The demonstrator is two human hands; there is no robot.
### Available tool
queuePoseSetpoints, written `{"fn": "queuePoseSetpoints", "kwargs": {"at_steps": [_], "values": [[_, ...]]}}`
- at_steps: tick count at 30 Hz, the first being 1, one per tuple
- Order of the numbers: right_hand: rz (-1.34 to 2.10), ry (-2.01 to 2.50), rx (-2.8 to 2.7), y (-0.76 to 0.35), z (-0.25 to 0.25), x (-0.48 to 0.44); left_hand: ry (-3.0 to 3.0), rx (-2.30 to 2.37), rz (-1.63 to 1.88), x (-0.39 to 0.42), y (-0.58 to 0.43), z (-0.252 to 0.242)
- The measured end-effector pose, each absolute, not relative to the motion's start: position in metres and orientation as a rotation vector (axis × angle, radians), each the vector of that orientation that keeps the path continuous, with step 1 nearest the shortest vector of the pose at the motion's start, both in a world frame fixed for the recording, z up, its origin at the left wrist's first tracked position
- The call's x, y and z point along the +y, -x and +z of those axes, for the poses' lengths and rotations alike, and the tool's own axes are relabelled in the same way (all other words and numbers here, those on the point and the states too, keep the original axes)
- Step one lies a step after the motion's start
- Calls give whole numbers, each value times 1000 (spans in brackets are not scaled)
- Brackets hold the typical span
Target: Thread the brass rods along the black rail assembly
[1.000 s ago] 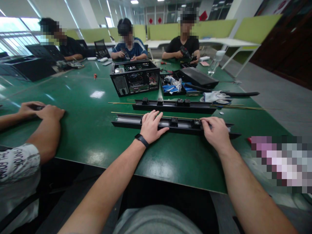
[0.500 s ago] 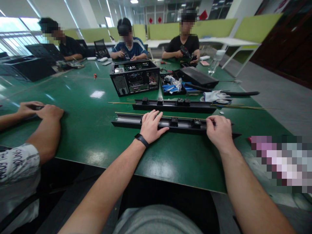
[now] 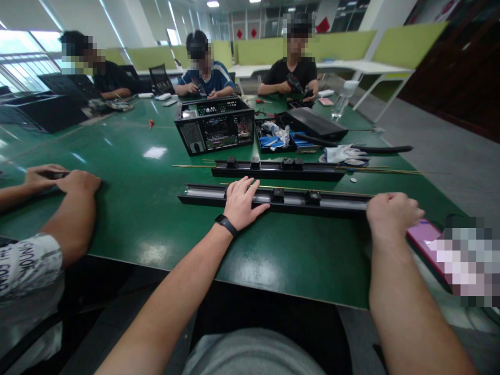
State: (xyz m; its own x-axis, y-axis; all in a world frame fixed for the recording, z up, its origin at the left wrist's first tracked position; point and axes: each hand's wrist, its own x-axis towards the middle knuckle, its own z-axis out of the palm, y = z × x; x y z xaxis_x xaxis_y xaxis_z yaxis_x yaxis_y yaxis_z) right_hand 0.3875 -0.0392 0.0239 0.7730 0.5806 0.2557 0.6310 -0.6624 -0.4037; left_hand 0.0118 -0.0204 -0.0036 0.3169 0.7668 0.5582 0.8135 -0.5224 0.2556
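Note:
My left hand [image 3: 242,204] lies with fingers spread across the near black channel rail [image 3: 332,202], partly hiding one of its small black blocks [image 3: 312,197]. At the rail's right end, my right hand [image 3: 392,214] is closed on a thin brass rod [image 3: 279,187], which runs along the rail's back edge. The fingertips there are hidden behind the hand. Behind lies a second black rail [image 3: 269,171] with several blocks, and more thin rods stick out past both its ends.
An open computer case [image 3: 214,127] and a tray of gloves [image 3: 273,136] stand behind the rails. White gloves [image 3: 341,154] and a black tube lie back right. A phone [image 3: 427,245] is right of my right hand. A neighbour's hands [image 3: 74,179] rest at left.
My right hand has moved right to beyond the near rail's end, and the brass rod has slid right along with it. My left hand stays on the rail.

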Motion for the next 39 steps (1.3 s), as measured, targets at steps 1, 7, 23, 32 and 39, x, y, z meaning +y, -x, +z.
{"fn": "queuePoseSetpoints", "kwargs": {"at_steps": [1,7,23,32,39], "values": [[-132,2482,-864,-387,25,-40,2489,-1495,-992,-21,-12,-3],[-131,2423,-677,-386,26,-38,2485,-1500,-991,-21,-11,-3],[-131,2335,-625,-404,11,-33,2482,-1510,-988,-22,-10,-2],[-194,2265,-1007,-377,9,-34,2481,-1500,-994,-21,-12,-3],[-333,2005,-1396,-356,-1,-37,2475,-1502,-982,-21,-13,-4]]}}
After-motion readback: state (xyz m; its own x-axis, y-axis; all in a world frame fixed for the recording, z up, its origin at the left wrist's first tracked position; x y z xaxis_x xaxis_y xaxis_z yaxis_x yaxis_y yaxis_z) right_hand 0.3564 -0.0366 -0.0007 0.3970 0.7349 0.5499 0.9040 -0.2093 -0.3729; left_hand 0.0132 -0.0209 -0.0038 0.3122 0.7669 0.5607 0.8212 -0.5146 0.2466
